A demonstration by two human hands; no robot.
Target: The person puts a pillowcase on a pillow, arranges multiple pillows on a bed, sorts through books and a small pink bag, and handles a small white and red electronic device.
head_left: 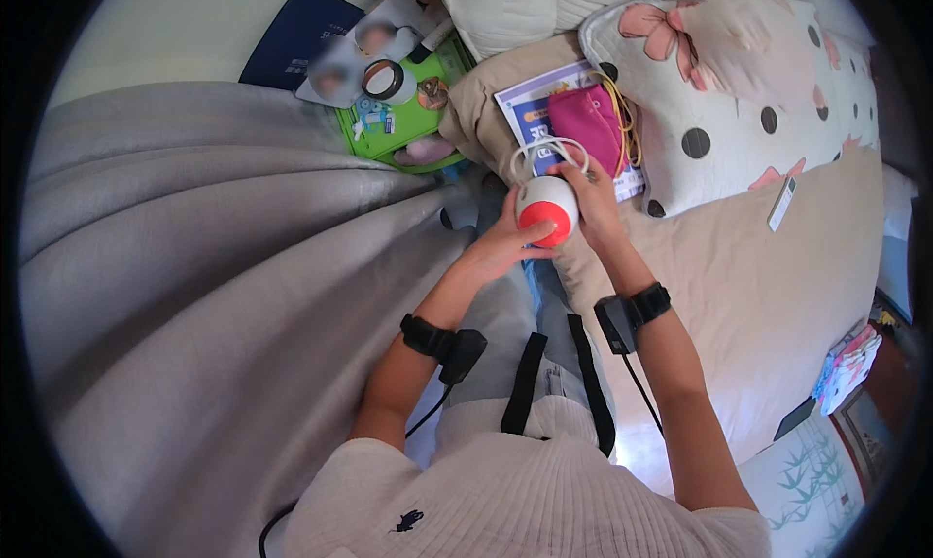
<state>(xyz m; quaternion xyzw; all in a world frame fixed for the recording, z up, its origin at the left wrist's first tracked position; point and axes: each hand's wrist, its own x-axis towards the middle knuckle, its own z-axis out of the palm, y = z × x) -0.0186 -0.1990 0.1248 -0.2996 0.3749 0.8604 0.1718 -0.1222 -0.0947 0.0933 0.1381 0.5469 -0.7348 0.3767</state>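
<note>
A rounded white device with a red-orange face is held in front of me, above my legs at the bed's edge. My left hand grips it from the left, its thumb lying across the red face. At the device's upper right, my right hand has its fingers closed around part of a looped white cable, close against the casing. Where the cable meets the device is hidden. Just beyond my hands, a magenta pouch with yellow cord lies on a printed blue-and-white sheet.
A bright green tray holds a roll of tape and small items. Grey curtain hangs along my left. On the beige bed are a dotted pillow and a white remote control. Black cords trail from both wrist straps.
</note>
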